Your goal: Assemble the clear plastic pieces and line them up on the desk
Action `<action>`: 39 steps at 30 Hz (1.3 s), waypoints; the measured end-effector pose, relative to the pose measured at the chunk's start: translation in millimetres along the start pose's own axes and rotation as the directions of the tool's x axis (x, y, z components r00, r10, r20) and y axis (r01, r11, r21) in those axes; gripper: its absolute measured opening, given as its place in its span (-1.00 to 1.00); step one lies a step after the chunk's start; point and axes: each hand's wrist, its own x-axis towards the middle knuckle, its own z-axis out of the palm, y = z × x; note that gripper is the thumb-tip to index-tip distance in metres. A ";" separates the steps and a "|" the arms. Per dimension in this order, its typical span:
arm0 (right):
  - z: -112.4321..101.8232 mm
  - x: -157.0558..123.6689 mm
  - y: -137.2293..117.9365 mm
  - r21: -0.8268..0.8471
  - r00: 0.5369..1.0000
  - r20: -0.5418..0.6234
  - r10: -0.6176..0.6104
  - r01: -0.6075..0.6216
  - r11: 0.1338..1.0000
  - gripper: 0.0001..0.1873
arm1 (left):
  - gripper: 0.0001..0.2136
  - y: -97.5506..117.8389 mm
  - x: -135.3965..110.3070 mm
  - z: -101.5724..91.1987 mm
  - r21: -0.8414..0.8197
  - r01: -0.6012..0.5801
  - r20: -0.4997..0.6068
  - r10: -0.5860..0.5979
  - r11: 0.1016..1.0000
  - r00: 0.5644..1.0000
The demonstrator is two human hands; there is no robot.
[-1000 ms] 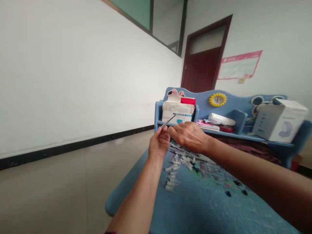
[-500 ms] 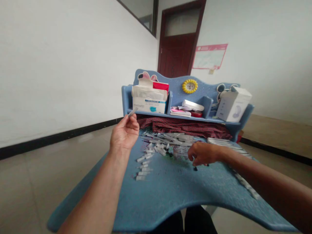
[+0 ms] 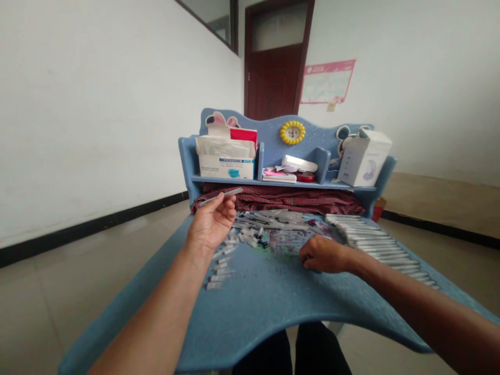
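Observation:
My left hand [image 3: 211,224] is raised above the left part of the blue desk [image 3: 269,297], pinching a slim, translucent pen barrel [image 3: 233,192] between thumb and fingers. Low over the desktop, my right hand [image 3: 322,253] has its fingers curled together; whatever they hold is hidden. Small whitish pen caps [image 3: 216,278] lie in a loose column below my left hand. Between the hands are small black pieces [image 3: 262,243], with a heap of clear pen barrels [image 3: 269,220] behind them. Finished-looking pens [image 3: 385,245] lie side by side along the right, beyond my right forearm.
A rolled checked cloth [image 3: 281,199] lies beneath the desk's shelf. On that shelf stand an opened mask box [image 3: 226,165], booklets [image 3: 279,177], a red round tin [image 3: 305,177] and a white box [image 3: 365,159]. A yellow flower-shaped clock [image 3: 292,133] decorates the backboard.
My left hand has come down and inward, and the pen barrel now lies flatter in its grip. My right hand stays near the desktop; the black piece seen under its fingers no longer shows.

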 end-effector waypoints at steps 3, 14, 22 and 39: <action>-1.0 -1.0 1.6 0.428 1.000 0.014 0.013 -0.018 0.903 -0.85 | -0.85 -2.5 -0.7 -0.6 0.024 0.032 0.006 -0.032 0.999 0.999; -19.8 25.1 -19.5 0.923 0.933 -0.359 -0.032 0.360 0.140 -0.72 | -0.92 -17.3 -7.1 -1.4 0.205 0.201 0.038 -0.213 0.958 0.976; -21.6 39.5 -37.9 0.847 0.849 -0.527 0.033 0.522 0.100 -0.79 | -0.98 -26.7 -12.2 -0.5 0.280 0.236 0.057 -0.262 0.931 0.963; -18.5 49.0 -53.4 0.816 0.819 -0.571 0.062 0.557 0.153 -0.85 | -0.94 -28.4 -12.9 -2.1 0.309 0.209 0.133 -0.260 0.928 0.956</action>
